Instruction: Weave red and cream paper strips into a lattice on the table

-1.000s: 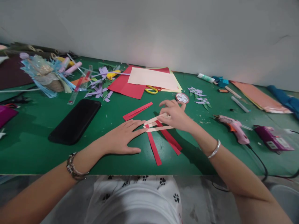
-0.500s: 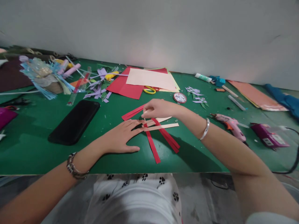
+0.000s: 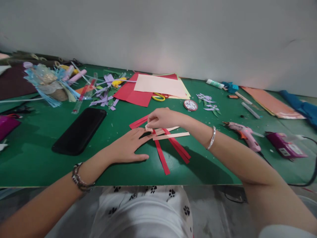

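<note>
Red paper strips (image 3: 162,158) and pale pink paper strips (image 3: 170,136) cross one another on the green table (image 3: 119,175). My left hand (image 3: 127,145) lies flat with fingers spread, its fingertips on the left end of the crossed strips. Above them, my right hand (image 3: 164,118) pinches the end of a pale strip, bent up close to the left fingers. The spot where the strips cross is partly covered by both hands. More red strip ends stick out beyond the right hand to the upper left.
A black phone (image 3: 79,131) lies left of the left hand. Red and pink paper sheets (image 3: 158,85) cover yellow-handled scissors (image 3: 158,97) at the back. To the right are a round red-rimmed container (image 3: 190,104), woven purple pieces (image 3: 208,100), a pink glue gun (image 3: 244,134) and a purple box (image 3: 286,144).
My right hand has shifted slightly left and down, drawing the pinched pale strip end toward the left fingers. The left hand keeps its place on the strips.
</note>
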Action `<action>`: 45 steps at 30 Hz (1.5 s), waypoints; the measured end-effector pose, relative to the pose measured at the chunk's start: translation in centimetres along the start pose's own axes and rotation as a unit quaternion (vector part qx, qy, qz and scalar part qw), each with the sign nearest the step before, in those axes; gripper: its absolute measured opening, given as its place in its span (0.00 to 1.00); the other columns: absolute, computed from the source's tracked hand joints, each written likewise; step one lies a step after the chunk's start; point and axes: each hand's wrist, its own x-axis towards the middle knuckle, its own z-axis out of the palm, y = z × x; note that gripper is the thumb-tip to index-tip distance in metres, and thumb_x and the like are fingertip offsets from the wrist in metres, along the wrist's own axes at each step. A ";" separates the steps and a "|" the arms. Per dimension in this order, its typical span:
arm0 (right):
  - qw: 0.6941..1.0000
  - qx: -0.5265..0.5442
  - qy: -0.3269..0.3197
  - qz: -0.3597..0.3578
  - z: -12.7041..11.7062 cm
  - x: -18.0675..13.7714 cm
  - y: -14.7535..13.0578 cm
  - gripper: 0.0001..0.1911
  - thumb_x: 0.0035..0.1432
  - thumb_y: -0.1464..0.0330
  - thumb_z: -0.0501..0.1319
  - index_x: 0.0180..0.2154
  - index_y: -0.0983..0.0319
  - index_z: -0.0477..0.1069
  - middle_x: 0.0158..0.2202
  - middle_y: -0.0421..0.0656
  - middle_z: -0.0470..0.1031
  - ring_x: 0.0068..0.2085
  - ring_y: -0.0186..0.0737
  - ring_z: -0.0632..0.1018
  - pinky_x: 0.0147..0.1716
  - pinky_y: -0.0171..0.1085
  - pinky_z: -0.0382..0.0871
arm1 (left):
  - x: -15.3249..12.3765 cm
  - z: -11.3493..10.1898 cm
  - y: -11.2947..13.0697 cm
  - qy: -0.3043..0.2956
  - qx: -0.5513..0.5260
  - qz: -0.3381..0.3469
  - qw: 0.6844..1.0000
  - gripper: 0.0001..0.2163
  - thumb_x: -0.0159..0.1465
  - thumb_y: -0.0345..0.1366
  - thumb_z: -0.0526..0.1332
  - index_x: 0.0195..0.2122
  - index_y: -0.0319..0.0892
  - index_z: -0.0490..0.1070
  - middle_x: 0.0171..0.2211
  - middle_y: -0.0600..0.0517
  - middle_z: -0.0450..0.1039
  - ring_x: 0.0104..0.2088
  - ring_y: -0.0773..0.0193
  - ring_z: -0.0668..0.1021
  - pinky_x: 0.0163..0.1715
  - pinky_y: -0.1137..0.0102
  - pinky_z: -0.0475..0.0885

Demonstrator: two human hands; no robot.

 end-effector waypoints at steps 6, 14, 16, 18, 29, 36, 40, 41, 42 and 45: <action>1.000 -0.014 -0.002 -0.012 0.3 0.1 -0.3 0.09 0.49 0.68 0.53 0.22 0.62 0.68 0.22 0.37 0.70 0.27 0.31 0.64 0.33 0.36 0.49 | 0.1 0.0 0.0 0.019 -0.017 -0.009 1.000 0.32 0.61 0.55 0.47 0.61 0.41 0.51 0.55 0.42 0.59 0.55 0.50 0.63 0.53 0.58 0.59; 0.999 -0.001 -0.007 -0.035 0.4 0.0 -0.6 0.09 0.51 0.68 0.53 0.22 0.63 0.67 0.18 0.34 0.63 0.24 0.29 0.61 0.29 0.35 0.47 | 0.2 0.1 -0.1 0.008 -0.018 -0.015 1.000 0.34 0.62 0.57 0.41 0.62 0.38 0.46 0.61 0.40 0.52 0.58 0.50 0.60 0.55 0.59 0.55; 0.999 -0.003 0.002 -0.042 0.4 0.0 -0.6 0.10 0.51 0.68 0.53 0.21 0.63 0.66 0.18 0.34 0.62 0.24 0.28 0.60 0.29 0.35 0.47 | 0.2 0.1 -0.2 0.008 -0.019 -0.015 1.000 0.34 0.62 0.57 0.41 0.62 0.38 0.46 0.61 0.41 0.51 0.58 0.50 0.59 0.55 0.59 0.55; 0.999 0.010 0.008 -0.051 0.3 -0.1 -0.4 0.13 0.53 0.67 0.53 0.19 0.63 0.64 0.17 0.34 0.60 0.23 0.28 0.60 0.28 0.35 0.48 | 0.2 0.0 -0.1 0.009 -0.016 -0.016 1.000 0.33 0.62 0.57 0.41 0.62 0.39 0.47 0.61 0.41 0.52 0.59 0.50 0.58 0.55 0.58 0.55; 0.978 0.186 0.087 -0.038 -0.4 -2.6 3.6 0.24 0.61 0.58 0.44 0.30 0.64 0.72 0.31 0.43 0.75 0.34 0.35 0.73 0.40 0.35 0.61 | 0.3 0.0 0.1 0.025 -0.016 -0.016 0.999 0.31 0.63 0.56 0.41 0.60 0.38 0.52 0.56 0.41 0.60 0.55 0.52 0.63 0.54 0.60 0.58; 0.970 0.195 0.133 -0.050 0.8 -4.2 4.8 0.27 0.60 0.52 0.43 0.32 0.62 0.72 0.35 0.43 0.74 0.38 0.36 0.72 0.43 0.37 0.62 | 0.3 -0.2 0.2 0.016 -0.018 -0.016 1.000 0.33 0.63 0.56 0.40 0.60 0.35 0.52 0.56 0.40 0.59 0.55 0.52 0.63 0.54 0.60 0.58; 0.948 0.263 0.175 -0.052 2.3 -3.8 5.4 0.28 0.58 0.49 0.43 0.38 0.64 0.70 0.34 0.46 0.73 0.36 0.36 0.73 0.40 0.38 0.64 | 0.3 0.0 0.2 0.018 -0.014 -0.016 1.000 0.32 0.63 0.56 0.39 0.60 0.36 0.53 0.56 0.41 0.59 0.55 0.53 0.63 0.54 0.61 0.57; 0.931 0.298 0.203 -0.045 2.8 -3.6 5.6 0.30 0.59 0.49 0.40 0.40 0.64 0.68 0.33 0.45 0.72 0.35 0.36 0.73 0.39 0.38 0.65 | 0.2 0.0 0.1 0.019 -0.012 -0.017 1.000 0.33 0.63 0.56 0.39 0.60 0.35 0.52 0.56 0.40 0.59 0.55 0.52 0.63 0.54 0.61 0.57; 0.913 0.330 0.236 -0.037 3.2 -3.3 5.8 0.31 0.59 0.49 0.38 0.41 0.63 0.67 0.31 0.45 0.72 0.33 0.35 0.73 0.38 0.37 0.66 | 0.2 0.0 0.1 0.020 -0.010 -0.017 1.000 0.33 0.63 0.56 0.38 0.60 0.35 0.52 0.56 0.40 0.59 0.55 0.52 0.63 0.54 0.60 0.57; 0.884 0.354 0.305 -0.031 4.4 -2.8 6.4 0.26 0.59 0.50 0.42 0.36 0.63 0.67 0.27 0.42 0.69 0.29 0.32 0.72 0.34 0.35 0.67 | 0.2 0.1 0.1 0.026 -0.011 -0.012 1.000 0.33 0.63 0.56 0.38 0.60 0.36 0.52 0.56 0.40 0.60 0.55 0.53 0.63 0.53 0.60 0.58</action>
